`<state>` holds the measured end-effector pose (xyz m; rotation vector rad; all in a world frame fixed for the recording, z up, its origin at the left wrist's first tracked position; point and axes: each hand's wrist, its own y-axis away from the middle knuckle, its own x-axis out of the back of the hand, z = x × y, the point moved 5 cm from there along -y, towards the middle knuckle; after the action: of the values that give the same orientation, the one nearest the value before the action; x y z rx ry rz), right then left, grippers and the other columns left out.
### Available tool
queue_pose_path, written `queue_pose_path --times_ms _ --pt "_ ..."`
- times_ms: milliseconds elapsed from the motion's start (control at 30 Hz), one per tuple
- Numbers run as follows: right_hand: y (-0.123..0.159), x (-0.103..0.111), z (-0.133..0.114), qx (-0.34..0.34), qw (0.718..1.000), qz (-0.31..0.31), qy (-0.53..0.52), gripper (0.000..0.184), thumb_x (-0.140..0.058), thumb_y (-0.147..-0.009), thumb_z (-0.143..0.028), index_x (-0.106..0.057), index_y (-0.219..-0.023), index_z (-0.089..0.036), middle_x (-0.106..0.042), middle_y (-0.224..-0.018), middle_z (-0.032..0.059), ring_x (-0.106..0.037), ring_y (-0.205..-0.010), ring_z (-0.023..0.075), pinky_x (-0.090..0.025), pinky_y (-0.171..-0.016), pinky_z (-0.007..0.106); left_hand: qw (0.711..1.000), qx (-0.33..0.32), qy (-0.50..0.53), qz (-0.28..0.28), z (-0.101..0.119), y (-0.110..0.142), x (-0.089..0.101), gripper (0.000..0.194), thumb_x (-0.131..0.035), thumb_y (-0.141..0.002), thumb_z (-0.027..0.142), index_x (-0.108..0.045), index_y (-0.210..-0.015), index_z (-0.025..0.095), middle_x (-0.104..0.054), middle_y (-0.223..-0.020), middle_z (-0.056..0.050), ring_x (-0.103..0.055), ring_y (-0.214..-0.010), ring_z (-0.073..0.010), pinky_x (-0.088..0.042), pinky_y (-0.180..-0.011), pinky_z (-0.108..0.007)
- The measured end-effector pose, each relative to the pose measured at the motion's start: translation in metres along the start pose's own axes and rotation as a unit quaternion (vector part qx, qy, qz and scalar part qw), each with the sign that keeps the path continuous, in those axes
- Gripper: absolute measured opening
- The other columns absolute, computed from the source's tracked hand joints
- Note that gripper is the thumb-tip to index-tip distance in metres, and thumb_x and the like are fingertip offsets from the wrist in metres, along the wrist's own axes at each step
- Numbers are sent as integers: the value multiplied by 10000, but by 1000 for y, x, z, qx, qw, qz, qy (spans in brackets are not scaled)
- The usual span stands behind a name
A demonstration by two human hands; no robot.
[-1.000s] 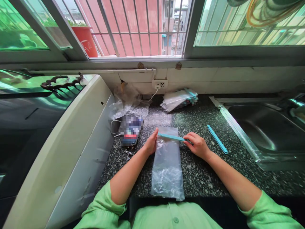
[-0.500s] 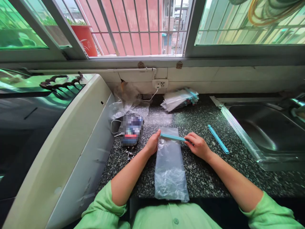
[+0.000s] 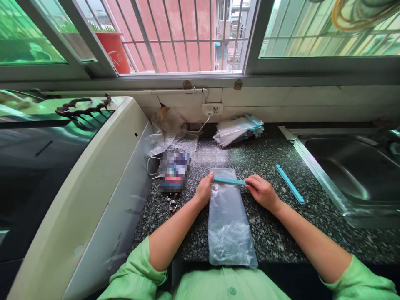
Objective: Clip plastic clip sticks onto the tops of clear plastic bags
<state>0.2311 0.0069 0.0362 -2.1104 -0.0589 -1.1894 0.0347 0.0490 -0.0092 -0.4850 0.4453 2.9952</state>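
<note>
Blue strip [image 3: 229, 181], between both hands' grips

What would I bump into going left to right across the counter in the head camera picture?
White appliance side → blurred phone → left hand → clear plastic bag with a blue strip across it → right hand → loose blue strip → steel sink.
</note>
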Motion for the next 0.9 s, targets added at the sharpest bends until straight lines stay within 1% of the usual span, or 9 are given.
queue_pose_path --times_ms 167,300,400,500,700,900 --pt "-1 0 -1 2 1000 10 -7 134 -456 -866 -211 -577 -922 -213 -605 -816 62 -601 -741 174 -535 -652 313 1000 -6 -10 1 4 3 -3 395 -557 -694 527 -602 -582 151 -601 -548 -9 -519 -571 -134 -409 -599 -236" --pt "-1 0 0 -3 1000 16 -16 136 -458 -867 -220 -582 -923 -218 -610 -815 59 -601 -744 173 -536 -658 317 1000 -2 -11 3 -1 0 -2 405 -551 -699 537 -580 -572 154 -589 -557 -5 -502 -556 -126 -401 -585 -232" --pt "0 1 0 -5 1000 20 -14 135 -460 -868 -223 -583 -924 -221 -613 -819 59 -605 -751 175 -540 -668 323 1000 4 5 -8 -6 -2 -1 427 -549 -686 566 -576 -573 155 -585 -564 -4 -492 -545 -121 -401 -573 -231" --pt "0 1 -1 -4 1000 23 -11 135 -461 -866 -214 -584 -922 -221 -615 -813 59 -606 -744 175 -541 -660 320 1000 10 10 -12 -6 -2 -2 434 -558 -672 581 -584 -589 156 -587 -566 -4 -499 -551 -122 -402 -571 -230" --pt "-2 3 -4 8 999 36 -7 127 -472 -859 -196 -587 -912 -212 -617 -794 59 -606 -736 175 -538 -663 311 1000 12 9 -10 -2 0 -1 447 -584 -644 590 -580 -576 149 -571 -544 6 -482 -527 -112 -390 -555 -227" --pt "-2 7 -4 11 998 55 -21 112 -504 -846 -187 -582 -922 -217 -621 -801 48 -608 -734 162 -537 -665 294 1000 10 6 7 -1 -2 2 447 -611 -612 596 -558 -540 158 -559 -524 12 -459 -497 -101 -373 -521 -224"
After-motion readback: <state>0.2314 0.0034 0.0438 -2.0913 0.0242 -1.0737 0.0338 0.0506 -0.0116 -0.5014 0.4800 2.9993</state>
